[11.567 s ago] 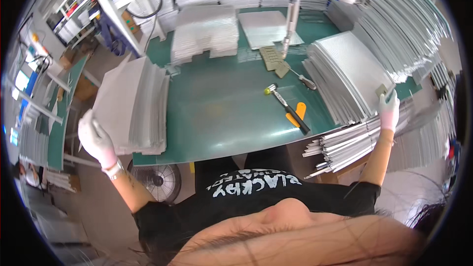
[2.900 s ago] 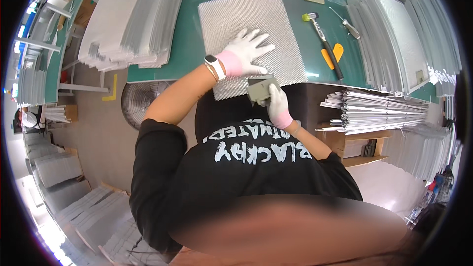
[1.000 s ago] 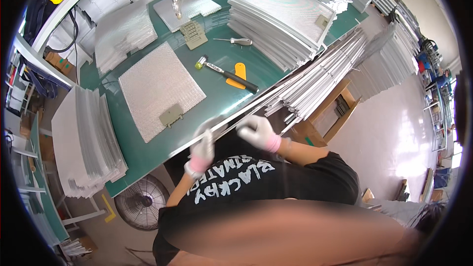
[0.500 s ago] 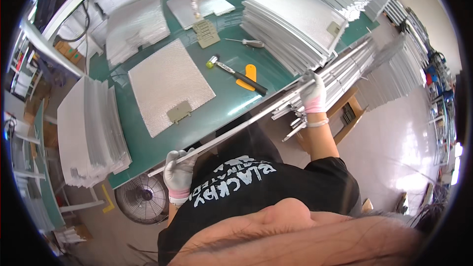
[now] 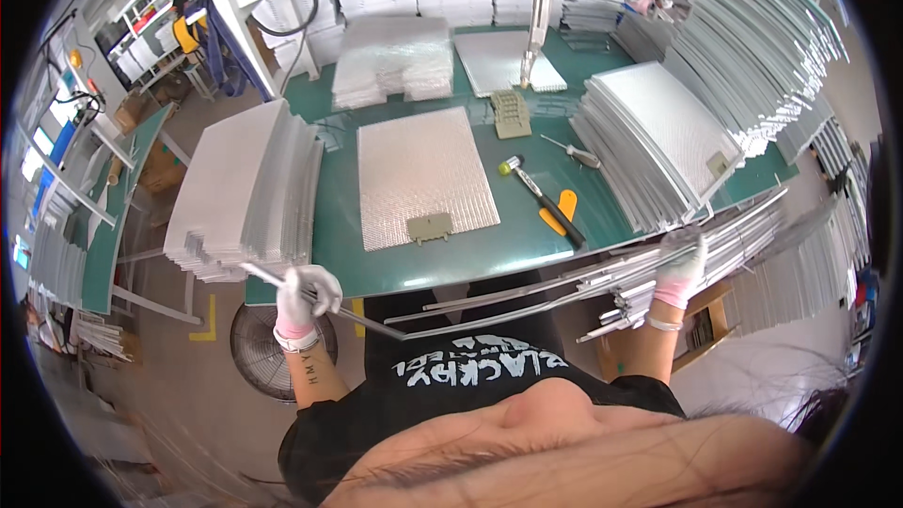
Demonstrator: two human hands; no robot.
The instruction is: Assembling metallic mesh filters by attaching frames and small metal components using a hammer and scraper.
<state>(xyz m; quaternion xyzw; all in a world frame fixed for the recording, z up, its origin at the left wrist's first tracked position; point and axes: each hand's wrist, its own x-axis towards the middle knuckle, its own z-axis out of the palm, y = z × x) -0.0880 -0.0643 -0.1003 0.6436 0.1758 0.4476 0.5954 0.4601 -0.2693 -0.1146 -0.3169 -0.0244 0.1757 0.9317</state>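
My left hand [image 5: 307,299], in a white glove with a pink cuff, grips a thin silvery metal strip [image 5: 372,324] near the table's front edge. The strip bends at an angle in front of my shirt and runs on rightward toward my right hand [image 5: 681,268]. That gloved hand is closed on the strip beside a bundle of similar strips [image 5: 752,233]; its fingertips are partly hidden. On the green table [image 5: 404,273] ahead lies a silvery mesh panel [image 5: 423,174] with a small olive-green plate [image 5: 430,227] at its near edge.
A hammer [image 5: 546,202], an orange-yellow tool [image 5: 562,214] and a screwdriver [image 5: 576,152] lie right of the panel. Stacked panels stand at left [image 5: 235,188] and right [image 5: 658,132]. A powered tool [image 5: 534,28] hangs over the table. A floor fan [image 5: 254,357] stands below left.
My left hand has moved left and up with its end of the strip, which was straight and now shows a bend. The view has tilted up and shifted left.
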